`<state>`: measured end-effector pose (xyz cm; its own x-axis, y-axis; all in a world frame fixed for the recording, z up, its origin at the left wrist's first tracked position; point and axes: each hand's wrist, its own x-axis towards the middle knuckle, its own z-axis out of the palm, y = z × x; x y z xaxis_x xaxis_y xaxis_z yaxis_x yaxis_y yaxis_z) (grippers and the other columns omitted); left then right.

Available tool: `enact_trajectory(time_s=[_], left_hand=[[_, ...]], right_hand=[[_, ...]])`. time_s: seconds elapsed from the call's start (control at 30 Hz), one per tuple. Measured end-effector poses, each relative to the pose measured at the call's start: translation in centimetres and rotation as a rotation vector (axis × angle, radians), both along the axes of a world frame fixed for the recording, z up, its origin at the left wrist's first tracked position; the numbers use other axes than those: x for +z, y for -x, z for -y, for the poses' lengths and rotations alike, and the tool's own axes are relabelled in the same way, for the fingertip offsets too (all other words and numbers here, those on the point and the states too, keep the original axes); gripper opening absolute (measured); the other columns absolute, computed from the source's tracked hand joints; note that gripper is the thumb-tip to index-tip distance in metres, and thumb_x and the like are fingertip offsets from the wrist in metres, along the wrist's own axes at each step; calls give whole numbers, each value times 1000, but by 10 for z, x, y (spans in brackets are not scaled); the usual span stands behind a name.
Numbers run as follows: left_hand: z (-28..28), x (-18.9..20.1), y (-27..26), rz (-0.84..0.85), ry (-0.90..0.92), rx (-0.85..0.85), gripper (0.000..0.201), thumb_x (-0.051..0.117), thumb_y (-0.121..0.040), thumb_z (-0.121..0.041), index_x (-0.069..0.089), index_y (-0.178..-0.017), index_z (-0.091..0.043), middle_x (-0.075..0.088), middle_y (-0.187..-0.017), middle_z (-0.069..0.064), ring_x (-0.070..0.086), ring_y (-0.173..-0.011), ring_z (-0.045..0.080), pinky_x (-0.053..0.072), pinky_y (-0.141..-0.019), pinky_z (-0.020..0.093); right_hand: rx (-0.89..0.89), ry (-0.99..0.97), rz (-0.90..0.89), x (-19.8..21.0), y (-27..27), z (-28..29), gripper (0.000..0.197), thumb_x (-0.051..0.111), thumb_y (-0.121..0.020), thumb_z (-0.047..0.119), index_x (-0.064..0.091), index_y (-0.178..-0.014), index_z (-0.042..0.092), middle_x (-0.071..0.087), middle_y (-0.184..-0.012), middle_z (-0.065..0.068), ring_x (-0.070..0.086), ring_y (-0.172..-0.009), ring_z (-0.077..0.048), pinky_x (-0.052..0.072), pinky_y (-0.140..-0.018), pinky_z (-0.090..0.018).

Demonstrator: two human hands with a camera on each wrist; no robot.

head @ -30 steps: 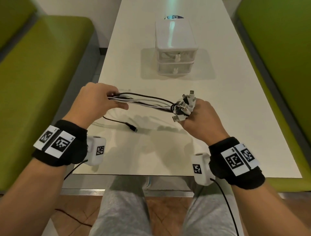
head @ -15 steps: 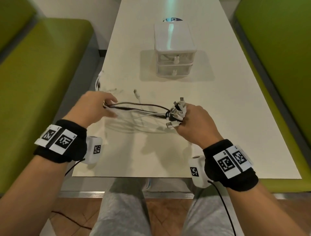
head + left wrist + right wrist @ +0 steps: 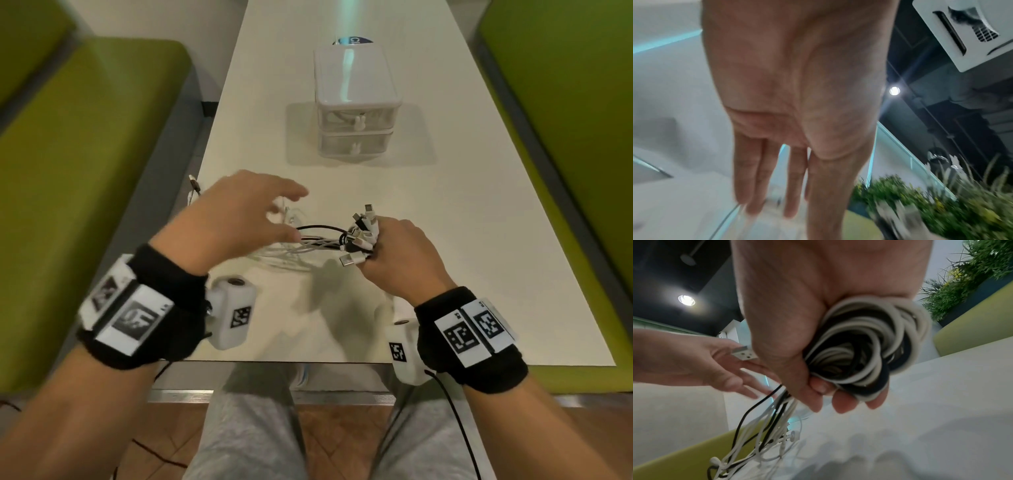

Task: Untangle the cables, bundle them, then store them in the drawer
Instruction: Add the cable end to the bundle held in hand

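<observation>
My right hand (image 3: 383, 246) grips a bundle of black and white cables (image 3: 359, 236) just above the near part of the white table (image 3: 445, 212). In the right wrist view the cables (image 3: 865, 344) loop as a coil inside the curled fingers. Their plugs fan out above the fist, and loose strands (image 3: 315, 243) run left and droop onto the table. My left hand (image 3: 270, 212) hovers over those strands with straight, spread fingers and holds nothing; its fingers (image 3: 793, 183) look blurred in the left wrist view. A white two-drawer box (image 3: 356, 102) stands farther back, both drawers closed.
Green benches (image 3: 68, 171) run along both sides of the table. A cable end with a plug (image 3: 195, 183) lies at the table's left edge. The person's grey-trousered knees (image 3: 253, 428) sit under the near edge. A blue sticker (image 3: 352, 40) shows behind the box.
My left hand has let go of the cable strands and opened above them. The loose strands have dropped onto the table. My right hand keeps its hold on the bundle.
</observation>
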<state>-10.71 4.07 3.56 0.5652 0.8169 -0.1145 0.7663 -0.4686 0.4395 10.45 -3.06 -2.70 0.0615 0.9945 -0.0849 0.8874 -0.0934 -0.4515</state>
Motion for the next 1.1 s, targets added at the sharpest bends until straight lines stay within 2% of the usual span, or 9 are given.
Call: enact_trajectory(time_s=[0.1,0.17,0.23,0.3,0.47,0.73,0.93,1.03,1.1], left_hand=[[13,-24,-27,-84,-3,-182,91,75,-79,-34,21,-152,-32,32,-155,-8,34,-139,14,29,-113,32],[17,-40,-41,-114,61,-225,86,71,-82,-37,18,-151,-36,40,-150,-6,41,-132,15,36,-100,29],[16,-52,-45,-42,50,-223,51,65,-86,-42,46,-133,-36,64,-115,-4,58,-106,16,36,-75,26],[9,-57,-41,-15,-4,-164,26,61,-86,-49,63,-96,-25,66,-77,-6,62,-76,17,34,-60,29],[-9,-60,-23,182,38,-73,46,50,-70,-74,53,-59,-30,52,-53,-6,48,-52,6,29,-50,21],[2,-60,-37,446,74,67,44,28,-96,-59,39,-69,-26,40,-59,-8,36,-54,10,30,-55,29],[22,-52,-51,531,238,51,52,3,-79,-76,46,-74,-47,40,-64,-8,34,-53,6,32,-55,27],[25,-54,-58,485,211,6,74,1,-71,-84,47,-92,-28,45,-65,-2,39,-53,7,36,-54,28],[27,-56,-62,443,179,-29,74,3,-69,-86,42,-81,-24,42,-58,-5,39,-47,6,32,-50,21]], right_hand=[[11,-16,8,1,0,0,30,57,-78,21,34,-61,31,51,-61,6,49,-62,-26,39,-53,-32],[24,-26,7,1,0,0,25,57,-79,21,38,-64,30,47,-60,8,47,-61,-23,33,-50,-30],[38,-27,-13,0,-4,0,13,54,-77,20,46,-71,27,52,-63,6,49,-62,-24,32,-52,-30],[29,-9,-89,1,-7,1,5,56,-75,18,53,-71,20,57,-64,2,54,-63,-26,35,-51,-31],[-16,83,-643,18,-8,4,3,66,-87,12,67,-85,10,62,-58,-9,56,-43,-14,42,-44,-22],[-196,-126,-992,8,15,-10,22,74,-83,34,72,-91,13,57,-59,-5,57,-49,-23,46,-54,-35],[-284,-170,-1090,5,20,-15,31,77,-80,38,68,-82,8,58,-61,-8,53,-52,-26,46,-57,-42],[-291,-158,-1166,6,23,-15,42,76,-81,37,61,-81,-2,58,-63,-13,50,-56,-27,42,-57,-45],[-300,-147,-1196,7,25,-16,48,78,-79,35,52,-74,-6,51,-65,-16,46,-60,-27,39,-58,-43]])
